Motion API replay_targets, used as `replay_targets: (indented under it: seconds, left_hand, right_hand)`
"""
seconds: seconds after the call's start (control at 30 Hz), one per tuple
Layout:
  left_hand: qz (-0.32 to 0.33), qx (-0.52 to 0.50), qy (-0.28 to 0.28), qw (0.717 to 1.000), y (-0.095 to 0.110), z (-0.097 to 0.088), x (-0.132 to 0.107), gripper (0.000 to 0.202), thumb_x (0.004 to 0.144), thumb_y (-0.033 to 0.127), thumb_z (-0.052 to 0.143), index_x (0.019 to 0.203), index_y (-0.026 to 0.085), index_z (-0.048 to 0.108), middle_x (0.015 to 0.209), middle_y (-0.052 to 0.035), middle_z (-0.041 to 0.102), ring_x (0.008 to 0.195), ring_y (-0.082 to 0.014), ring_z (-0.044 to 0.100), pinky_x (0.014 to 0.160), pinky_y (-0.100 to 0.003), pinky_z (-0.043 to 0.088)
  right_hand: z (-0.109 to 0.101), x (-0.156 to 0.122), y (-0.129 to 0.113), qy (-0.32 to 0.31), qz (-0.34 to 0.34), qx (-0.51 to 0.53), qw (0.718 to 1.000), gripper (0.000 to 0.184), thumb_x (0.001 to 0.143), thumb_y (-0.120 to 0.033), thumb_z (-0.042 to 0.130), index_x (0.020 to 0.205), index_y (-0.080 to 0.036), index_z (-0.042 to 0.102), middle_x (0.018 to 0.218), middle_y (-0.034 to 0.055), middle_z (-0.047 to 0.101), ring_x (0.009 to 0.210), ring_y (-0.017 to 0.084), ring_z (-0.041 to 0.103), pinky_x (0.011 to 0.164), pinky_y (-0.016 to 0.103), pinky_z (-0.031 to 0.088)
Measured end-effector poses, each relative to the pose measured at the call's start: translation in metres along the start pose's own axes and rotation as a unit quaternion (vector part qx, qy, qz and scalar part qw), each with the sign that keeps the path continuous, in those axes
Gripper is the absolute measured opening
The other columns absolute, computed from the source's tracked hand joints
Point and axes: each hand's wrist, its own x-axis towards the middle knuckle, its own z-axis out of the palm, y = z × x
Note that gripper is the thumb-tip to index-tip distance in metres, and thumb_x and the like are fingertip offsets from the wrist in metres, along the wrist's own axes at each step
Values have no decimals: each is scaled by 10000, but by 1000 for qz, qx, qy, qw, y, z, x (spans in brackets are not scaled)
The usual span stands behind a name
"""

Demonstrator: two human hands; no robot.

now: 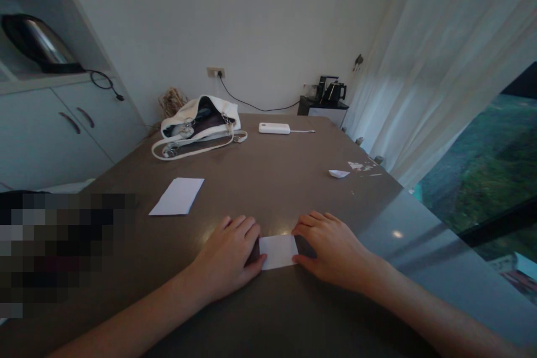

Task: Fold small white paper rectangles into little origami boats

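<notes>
A small white piece of paper (278,251), rectangular and perhaps folded, lies flat on the table in front of me. My left hand (232,254) holds its left edge, the thumb at the lower corner and the fingers curled near the upper one. At the right edge, my right hand (331,246) holds it in a mirrored way, thumb below and index finger above. Farther off to the left rests a white paper stack or sheet (178,197). On the right side sits a small folded paper boat shape (339,174).
The brown table (268,179) carries a white handbag (201,120) and a white power bank (274,128) with a short cable at the far end. White paper scraps (361,166) lie near the right edge. Beyond stands a black coffee maker (331,91). A curtain (419,56) hangs right.
</notes>
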Motion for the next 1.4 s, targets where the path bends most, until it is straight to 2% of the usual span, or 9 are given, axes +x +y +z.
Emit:
replay_targets:
  seconds: [0.23,0.53,0.6,0.67,0.77,0.87,1.07,1.23,1.4]
  left_hand:
    - [-66,-193,-9,979,-10,11,2,177,776,296,591,919,193,587,876,-30,568,834,-197,532,738,-319,402]
    - [-89,-307,-26,947,-10,6,4,62,763,219,575,770,169,539,728,15,546,700,-147,517,643,-263,385]
    - [-102,-365,-39,925,-10,4,4,92,803,241,545,750,170,520,670,30,526,637,-127,500,592,-236,377]
    - [-96,-406,-40,908,-8,2,2,100,802,241,564,759,172,506,663,38,523,624,-116,496,579,-223,381]
    - [-30,-440,-43,896,-2,-2,-1,160,763,180,623,874,182,508,770,25,592,703,-118,545,647,-227,423]
    - [20,-435,-7,900,1,-3,-5,279,775,118,602,1023,199,504,905,-6,631,810,-131,587,738,-255,454]
    - [60,-361,47,930,-5,-2,-3,168,825,148,590,973,206,645,890,-34,680,822,-163,610,764,-293,458]
    - [76,-393,52,915,-8,-4,0,130,837,200,604,937,193,688,892,-50,690,842,-164,628,764,-280,467]
    - [19,-461,44,886,-7,-3,2,161,858,293,581,864,190,704,940,-58,674,880,-169,627,792,-287,468]
  right_hand:
    - [10,1,11,13,-20,112,993,438,768,-339,655,1173,-199,565,1063,77,587,959,219,553,812,314,414]
    - [21,10,10,44,-2,283,958,120,778,-230,632,873,-158,637,789,24,604,697,136,543,617,237,396]
    - [25,11,12,34,15,355,934,130,799,-275,613,824,-148,623,715,11,599,640,126,534,586,235,390]
    - [29,14,14,26,32,463,885,185,819,-325,593,815,-140,590,708,14,608,631,122,548,574,231,400]
    - [32,18,16,20,63,600,797,277,805,-402,611,847,-135,552,700,10,607,602,109,557,536,213,398]
    - [34,20,14,-1,89,649,755,350,732,-444,684,815,-125,564,669,-2,599,557,90,537,502,200,377]
    - [39,19,11,-42,86,688,719,357,695,-432,730,806,-128,580,673,-2,627,526,72,529,469,183,374]
    - [41,19,12,-58,80,695,712,347,692,-415,742,786,-129,569,638,-12,624,492,60,530,458,168,399]
    - [39,17,7,-68,61,699,709,393,630,-429,777,756,-141,542,669,-9,634,515,73,558,488,186,443]
